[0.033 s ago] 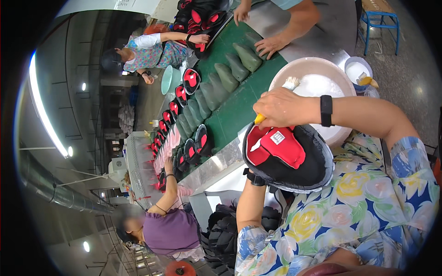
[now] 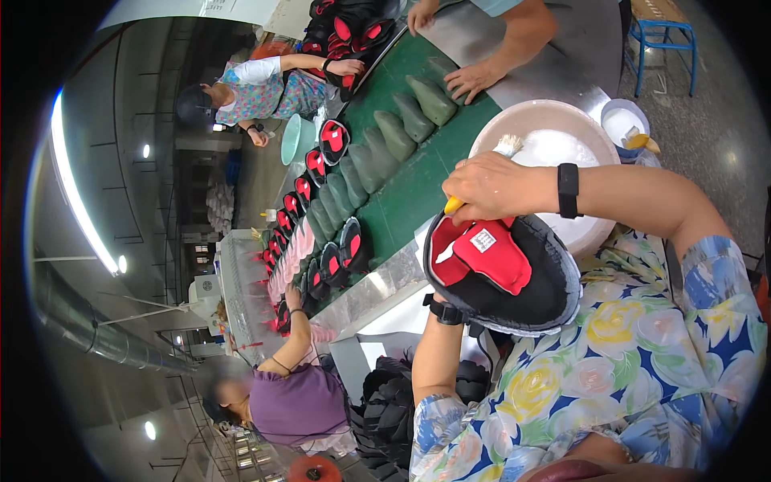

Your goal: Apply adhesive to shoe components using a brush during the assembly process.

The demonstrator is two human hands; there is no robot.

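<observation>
Purple-clad co-worker's hand (image 2: 292, 298) lower, right hand (image 2: 490, 183) closed round brush (image 2: 508, 145), left hand's grip hidden behind shoe upper (image 2: 506, 269).

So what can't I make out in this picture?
All in the head view:
Left hand: hidden behind the shoe upper; its grip can't be told.
Brush: its middle is covered by the right hand.
Basin: partly blocked by the right hand and forearm.
Co-worker at the top: head cut off by the edge.
Far shoe uppers: too small and crowded to count.
</observation>
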